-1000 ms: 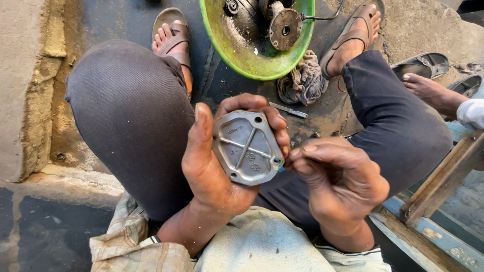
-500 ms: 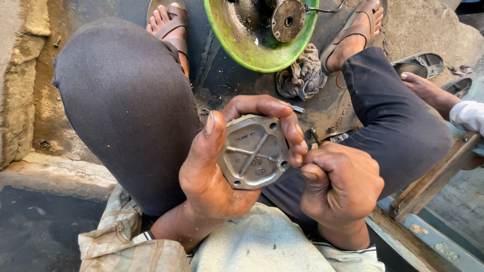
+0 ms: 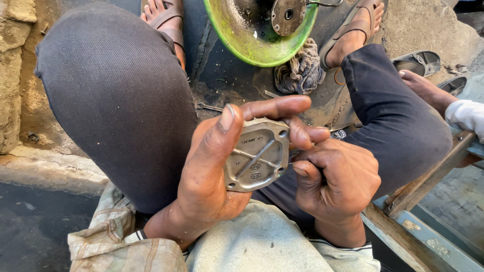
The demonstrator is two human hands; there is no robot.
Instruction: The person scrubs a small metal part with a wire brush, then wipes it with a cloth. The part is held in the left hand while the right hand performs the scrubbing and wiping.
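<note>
Closer now, right hand (image 3: 335,184) presses its pinched fingertips against the edge of the grey metal cover plate (image 3: 257,155), maybe holding something thin, too small to tell; left hand (image 3: 222,166) cradles it over the lap, grip wrapped round its rim

Green basin (image 3: 237,43), rag (image 3: 301,70) on grimy floor (image 3: 227,75)
</note>
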